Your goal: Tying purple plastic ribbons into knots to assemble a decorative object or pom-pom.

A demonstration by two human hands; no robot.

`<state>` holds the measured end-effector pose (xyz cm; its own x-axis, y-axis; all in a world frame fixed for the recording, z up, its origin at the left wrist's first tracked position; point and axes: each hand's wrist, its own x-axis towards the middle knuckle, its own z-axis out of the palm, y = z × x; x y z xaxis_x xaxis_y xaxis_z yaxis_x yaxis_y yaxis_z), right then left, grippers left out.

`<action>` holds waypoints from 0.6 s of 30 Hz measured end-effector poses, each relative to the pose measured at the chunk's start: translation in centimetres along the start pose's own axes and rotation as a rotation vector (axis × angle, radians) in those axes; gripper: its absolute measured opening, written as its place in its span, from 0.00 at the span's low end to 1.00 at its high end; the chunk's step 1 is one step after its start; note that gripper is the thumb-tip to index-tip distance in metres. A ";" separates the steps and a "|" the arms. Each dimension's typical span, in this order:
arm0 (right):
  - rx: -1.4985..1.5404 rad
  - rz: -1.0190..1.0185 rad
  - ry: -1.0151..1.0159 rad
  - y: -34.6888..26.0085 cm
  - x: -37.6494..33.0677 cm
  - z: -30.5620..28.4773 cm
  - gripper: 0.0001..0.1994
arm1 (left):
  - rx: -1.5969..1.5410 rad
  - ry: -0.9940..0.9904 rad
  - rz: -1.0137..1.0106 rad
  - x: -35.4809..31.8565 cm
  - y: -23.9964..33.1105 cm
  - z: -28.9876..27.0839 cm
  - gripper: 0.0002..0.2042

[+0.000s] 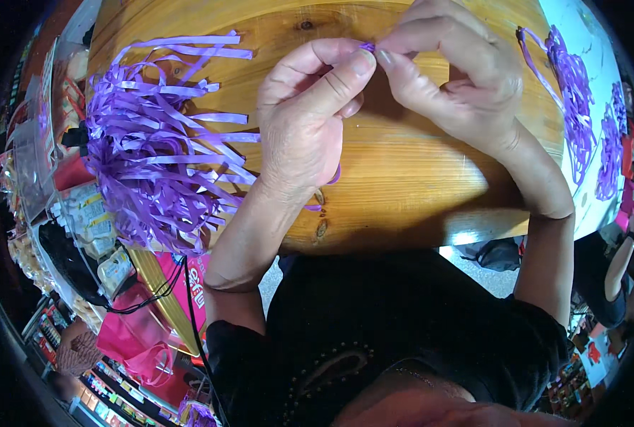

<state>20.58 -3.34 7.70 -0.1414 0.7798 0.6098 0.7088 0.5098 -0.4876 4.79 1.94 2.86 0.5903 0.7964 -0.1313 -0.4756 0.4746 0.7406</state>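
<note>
Both hands meet above the far side of the wooden table [402, 178], pinching 1 small bit of purple ribbon [367, 47] between them. The left hand [310, 121] has thumb and forefinger closed on it, the other fingers curled loosely under; a strand of the same ribbon seems to trail below the palm, showing near the wrist. The right hand [459, 78] grips the same bit from the other side, fingertips pressed tight, the rest of the hand arched over.

To my eye this is fine twisting or knotting work, and it would go best with the pinch kept right at the fingertips, the strand taut between the 2 hands, and only small turns so the thin ribbon does not tear or slip.

A big heap of ribbon strips [153, 149] lies on the left, well apart. More purple ribbon pieces [573, 99] lie on a pale sheet [594, 43] at the right.
</note>
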 end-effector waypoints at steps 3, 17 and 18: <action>0.466 0.484 0.090 -0.6 -0.4 0.4 0.02 | 0.006 -0.087 -0.013 -0.1 0.3 -0.3 0.07; 1.105 0.353 0.132 2.3 -0.5 2.1 0.01 | 0.162 0.009 0.048 0.0 0.7 -0.3 0.06; 0.838 0.915 0.116 0.8 -0.4 0.9 0.02 | 0.210 0.036 0.096 0.1 0.7 -0.1 0.06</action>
<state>20.61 -2.92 6.54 0.2635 0.9555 -0.1328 -0.1503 -0.0953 -0.9840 4.46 2.35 3.35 0.5237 0.8487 -0.0740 -0.3801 0.3105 0.8713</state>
